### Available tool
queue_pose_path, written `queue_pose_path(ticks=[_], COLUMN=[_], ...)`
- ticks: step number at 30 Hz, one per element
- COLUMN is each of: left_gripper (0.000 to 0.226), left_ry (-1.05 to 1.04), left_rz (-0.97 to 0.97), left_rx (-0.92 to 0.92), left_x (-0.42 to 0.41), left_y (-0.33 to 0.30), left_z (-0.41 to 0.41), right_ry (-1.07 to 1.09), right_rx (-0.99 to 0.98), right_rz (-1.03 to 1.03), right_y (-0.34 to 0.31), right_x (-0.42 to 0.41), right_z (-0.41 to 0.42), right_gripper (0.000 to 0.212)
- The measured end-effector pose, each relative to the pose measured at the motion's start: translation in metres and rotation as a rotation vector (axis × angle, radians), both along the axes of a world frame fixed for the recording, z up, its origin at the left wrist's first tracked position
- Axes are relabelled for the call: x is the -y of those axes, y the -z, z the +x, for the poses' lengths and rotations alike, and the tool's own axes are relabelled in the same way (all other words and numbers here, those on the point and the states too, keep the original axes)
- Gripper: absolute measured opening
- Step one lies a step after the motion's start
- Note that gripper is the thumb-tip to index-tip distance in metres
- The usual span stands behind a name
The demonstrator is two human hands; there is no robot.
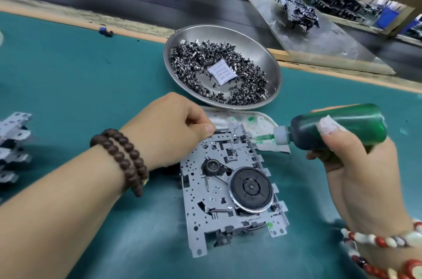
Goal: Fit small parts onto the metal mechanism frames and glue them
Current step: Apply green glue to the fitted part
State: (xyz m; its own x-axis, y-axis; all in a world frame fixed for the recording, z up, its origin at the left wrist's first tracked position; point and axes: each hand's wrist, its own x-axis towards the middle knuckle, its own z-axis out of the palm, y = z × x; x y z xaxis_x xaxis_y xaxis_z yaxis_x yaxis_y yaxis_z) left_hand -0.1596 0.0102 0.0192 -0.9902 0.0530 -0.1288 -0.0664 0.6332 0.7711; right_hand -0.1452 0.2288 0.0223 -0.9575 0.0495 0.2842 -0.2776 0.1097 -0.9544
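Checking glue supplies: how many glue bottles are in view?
1: a green glue bottle held in the right hand, nozzle at the metal frame's far edge. Others may be out of view.

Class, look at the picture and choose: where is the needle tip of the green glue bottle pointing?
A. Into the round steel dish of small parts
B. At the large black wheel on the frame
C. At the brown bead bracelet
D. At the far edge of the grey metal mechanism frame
D: the right hand holds the green glue bottle with its needle tip at the far edge of the grey metal mechanism frame, well short of the round steel dish.
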Motion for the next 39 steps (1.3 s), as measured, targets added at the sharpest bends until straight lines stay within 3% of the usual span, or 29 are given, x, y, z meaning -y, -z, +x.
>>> queue_pose_path(ticks=[14, 18, 24, 39], left_gripper=[0.027, 0.027, 0.027, 0.024], left_ry=[-0.009, -0.005, -0.007, -0.005], left_rz=[-0.008, -0.016, -0.002, 0.010], left_rx=[0.008, 0.014, 0.018, 0.005], left_x=[-0.0002, -0.0006, 0.0000, -0.0003], left_y=[-0.0005, -0.0008, 0.0002, 0.0003], left_z=[0.0006, 0.0005, 0.0002, -0.0002], right_ry=[0.035, 0.032, 0.050, 0.011], right_rx=[-0.014, -0.014, -0.010, -0.039], right_rz=[0.028, 0.016, 0.045, 0.026], right_y=[0.0006, 0.0007, 0.0003, 0.0027], right_x=[-0.0006, -0.0004, -0.0001, -0.0013], right_z=[-0.0004, -0.0008, -0.0010, -0.0017], right_gripper=[0.058, 0.051, 0.066, 0.041])
